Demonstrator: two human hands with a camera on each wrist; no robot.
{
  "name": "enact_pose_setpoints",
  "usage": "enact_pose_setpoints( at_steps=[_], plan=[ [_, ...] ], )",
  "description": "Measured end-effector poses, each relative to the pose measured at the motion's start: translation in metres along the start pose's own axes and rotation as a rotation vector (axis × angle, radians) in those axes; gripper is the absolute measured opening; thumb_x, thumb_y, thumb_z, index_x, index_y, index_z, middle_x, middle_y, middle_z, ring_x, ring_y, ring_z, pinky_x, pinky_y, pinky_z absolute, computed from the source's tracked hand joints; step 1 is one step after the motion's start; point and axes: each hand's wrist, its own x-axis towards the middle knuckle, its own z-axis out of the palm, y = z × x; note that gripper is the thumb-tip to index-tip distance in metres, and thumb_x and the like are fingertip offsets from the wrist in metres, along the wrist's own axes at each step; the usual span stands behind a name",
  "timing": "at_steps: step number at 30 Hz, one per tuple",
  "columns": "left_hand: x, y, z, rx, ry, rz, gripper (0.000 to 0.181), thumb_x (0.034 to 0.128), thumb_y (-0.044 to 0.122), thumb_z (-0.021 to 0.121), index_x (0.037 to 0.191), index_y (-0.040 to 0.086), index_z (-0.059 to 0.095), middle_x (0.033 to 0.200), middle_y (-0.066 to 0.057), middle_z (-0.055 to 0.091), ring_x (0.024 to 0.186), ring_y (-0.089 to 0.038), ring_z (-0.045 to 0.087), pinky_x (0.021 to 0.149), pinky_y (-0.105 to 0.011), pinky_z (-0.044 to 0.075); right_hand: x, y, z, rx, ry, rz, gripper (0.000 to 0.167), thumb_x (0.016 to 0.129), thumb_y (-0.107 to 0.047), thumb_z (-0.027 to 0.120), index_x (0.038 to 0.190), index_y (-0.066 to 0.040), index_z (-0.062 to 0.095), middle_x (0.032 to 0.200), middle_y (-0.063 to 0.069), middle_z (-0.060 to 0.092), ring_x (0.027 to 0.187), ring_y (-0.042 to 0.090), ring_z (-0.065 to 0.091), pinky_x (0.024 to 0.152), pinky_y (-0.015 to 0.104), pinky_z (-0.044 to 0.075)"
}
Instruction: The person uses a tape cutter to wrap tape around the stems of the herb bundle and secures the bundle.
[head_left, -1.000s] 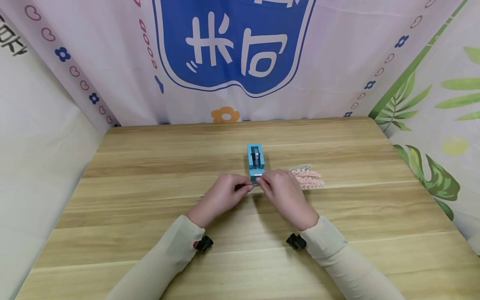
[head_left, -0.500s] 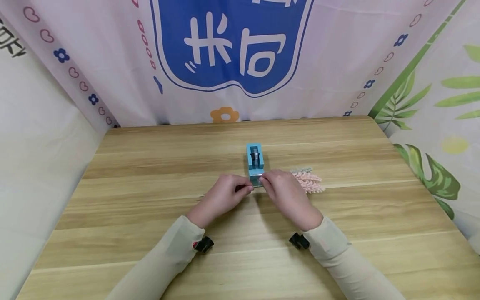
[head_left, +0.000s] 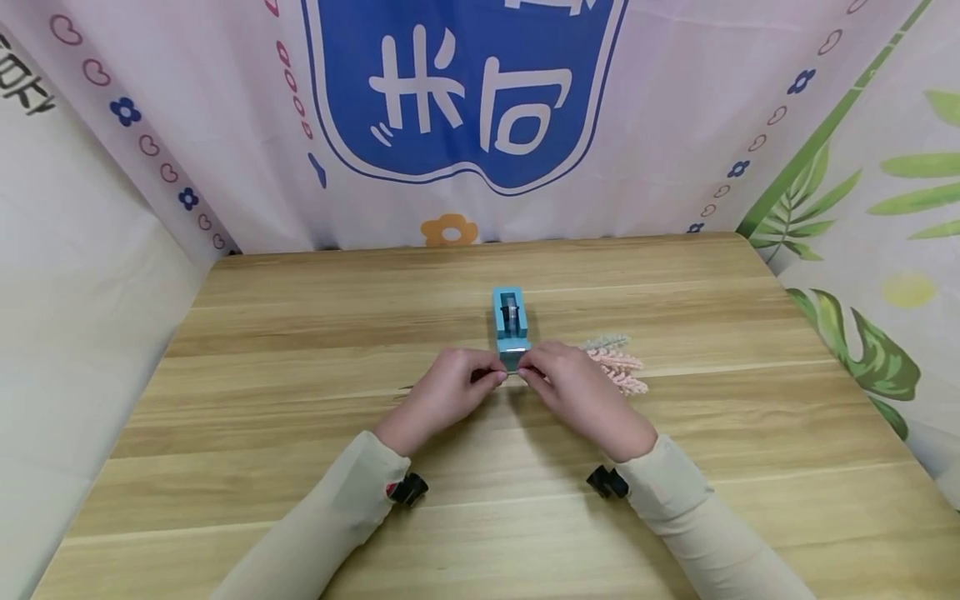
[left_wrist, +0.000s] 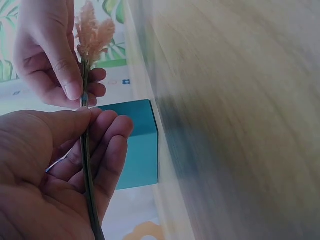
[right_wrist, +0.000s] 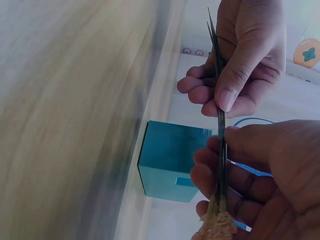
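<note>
A small bunch of artificial flowers, with pink and pale grey-green fluffy heads, lies across both hands. Its thin dark stems run leftward. My left hand pinches the stems between thumb and fingers. Close beside it, my right hand pinches them nearer the heads, fingertips almost meeting the left ones. Between the thumbs a shiny pale band shows on the stems; it looks like clear tape. Directly behind the fingertips stands a blue tape dispenser with a tape roll in it.
Everything is on a wood-grain table. A printed curtain hangs along its back edge, with more printed cloth at both sides. A small black wrist camera sits at each cuff.
My right hand has shifted slightly right and toward me, its fingertips drawing back from the dispenser's front. The flower heads have turned and spread a little. My left hand has hardly moved.
</note>
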Motion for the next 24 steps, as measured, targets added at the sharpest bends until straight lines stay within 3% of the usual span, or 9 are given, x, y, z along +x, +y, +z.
enact_pose_setpoints(
  at_steps=[11,17,24],
  plan=[
    [-0.0001,0.0023,0.0032,0.008,0.007,-0.024,0.01,0.1007,0.012,0.07,0.099,0.006,0.079,0.092,-0.004,0.077,0.078,-0.01,0.061,0.072,-0.025,0.053,0.0016,-0.0005,-0.0011,-0.096,-0.034,-0.054,0.009,0.101,-0.013,0.07,0.103,-0.01,0.078,0.094,-0.001,0.075,0.086,0.015,0.068,0.082,0.036,0.057],
    [0.0008,0.0026,0.0031,-0.014,-0.004,-0.036,0.009,0.1001,0.012,0.071,0.1,0.006,0.078,0.097,-0.004,0.077,0.081,-0.01,0.063,0.075,-0.024,0.055,0.0015,-0.0028,-0.0019,-0.106,-0.023,-0.066,0.004,0.098,-0.014,0.074,0.099,-0.012,0.077,0.091,-0.002,0.076,0.083,0.015,0.069,0.09,0.041,0.057],
    [0.0021,0.0036,0.0029,-0.015,-0.014,-0.034,0.011,0.1008,0.013,0.07,0.101,0.006,0.079,0.096,-0.005,0.076,0.081,-0.011,0.061,0.074,-0.024,0.054,0.0007,-0.0029,-0.0015,-0.111,0.001,-0.086,0.003,0.097,-0.013,0.074,0.098,-0.011,0.077,0.091,-0.002,0.076,0.082,0.015,0.069,0.089,0.041,0.057]
  ],
)
